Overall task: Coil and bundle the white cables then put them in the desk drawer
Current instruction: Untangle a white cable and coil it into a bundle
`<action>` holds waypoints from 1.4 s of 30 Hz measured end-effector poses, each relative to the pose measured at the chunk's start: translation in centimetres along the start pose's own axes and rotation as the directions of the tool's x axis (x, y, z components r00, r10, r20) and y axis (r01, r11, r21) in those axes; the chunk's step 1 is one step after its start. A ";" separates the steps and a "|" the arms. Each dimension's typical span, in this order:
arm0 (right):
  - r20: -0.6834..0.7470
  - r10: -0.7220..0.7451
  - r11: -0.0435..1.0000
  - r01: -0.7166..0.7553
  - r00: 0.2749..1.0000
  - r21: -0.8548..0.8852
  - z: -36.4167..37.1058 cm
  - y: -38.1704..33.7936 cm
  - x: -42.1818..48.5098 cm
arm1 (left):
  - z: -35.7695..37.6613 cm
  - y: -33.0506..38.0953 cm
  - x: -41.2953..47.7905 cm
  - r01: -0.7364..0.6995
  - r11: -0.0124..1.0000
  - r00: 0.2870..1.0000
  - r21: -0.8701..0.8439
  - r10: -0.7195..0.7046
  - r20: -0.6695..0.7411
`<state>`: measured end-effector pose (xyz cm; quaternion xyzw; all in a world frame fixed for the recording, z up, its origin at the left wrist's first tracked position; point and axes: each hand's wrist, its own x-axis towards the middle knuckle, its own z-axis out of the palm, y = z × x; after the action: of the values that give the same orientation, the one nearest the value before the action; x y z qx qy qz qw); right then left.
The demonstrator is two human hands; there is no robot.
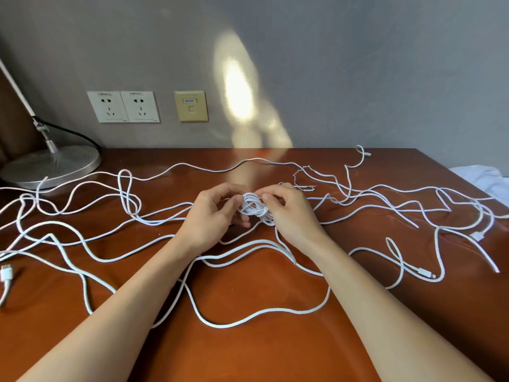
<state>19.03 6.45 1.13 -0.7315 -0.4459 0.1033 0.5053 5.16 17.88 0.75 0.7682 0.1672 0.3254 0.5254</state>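
Observation:
A small coil of white cable [254,208] sits between both hands at the middle of the brown desk [275,348]. My left hand [213,216] holds the coil's left side with curled fingers. From the right, my right hand [289,209] pinches the coil's top between thumb and fingers. Several loose white cables [91,244] sprawl across the whole desktop in tangled loops. A USB plug [6,274] lies at the left edge, and a thin connector [425,272] lies at the right. No drawer is in view.
A desk lamp with a round metal base [52,164] stands at the back left. Wall sockets [124,106] and a beige data port [191,106] are on the grey wall. A thin metal chain [303,177] lies behind my right hand. White cloth [484,179] lies beyond the desk's right edge.

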 end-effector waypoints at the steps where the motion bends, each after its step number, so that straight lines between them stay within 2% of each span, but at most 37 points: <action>1: 0.004 0.000 1.000 0.000 1.000 0.010 0.0 0.0 0.0 | 0.0 0.0 0.0 -0.008 1.000 1.000 -0.016 0.008 -0.015; 6: -0.020 -0.003 0.991 0.006 1.000 0.132 -0.1 0.0 -0.1 | 0.0 -0.2 0.1 -0.013 0.999 1.000 -0.050 0.012 -0.024; 15: -0.082 -0.058 0.986 0.070 0.995 0.150 -0.5 0.4 0.0 | 0.2 -0.2 0.2 0.103 0.989 0.995 -0.104 -0.104 0.000; 21: 0.032 -0.067 0.973 0.058 0.997 0.224 -0.1 -0.1 -0.1 | -0.1 -0.3 0.4 0.050 0.997 0.981 -0.059 -0.060 -0.184; 24: 0.080 -0.086 0.970 0.066 0.993 0.233 0.0 0.0 -0.2 | -0.3 -0.4 0.4 0.032 0.998 0.978 -0.049 -0.041 -0.205; 27: 0.105 -0.121 0.981 0.103 0.987 0.165 0.0 0.1 -0.5 | -0.2 -0.2 0.3 0.032 0.998 0.976 -0.061 -0.045 -0.215; 29: 0.097 -0.131 0.983 0.116 0.987 0.145 0.0 0.1 -0.5 | -0.3 -0.1 0.2 0.025 1.000 0.973 -0.018 -0.029 -0.227; 36: 0.072 -0.151 0.985 0.144 0.986 0.096 0.1 0.0 -0.5 | -0.9 -0.6 0.0 -0.026 0.920 0.933 0.391 0.162 -0.320; 42: 0.093 -0.150 0.986 0.142 0.984 0.088 0.3 0.0 -0.4 | -1.4 -0.7 0.1 0.045 0.895 0.923 0.444 0.133 -0.360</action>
<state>18.62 6.32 0.93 -0.6697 -0.5184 0.1204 0.5180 4.36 19.23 0.50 0.7931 0.3182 0.4337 0.2857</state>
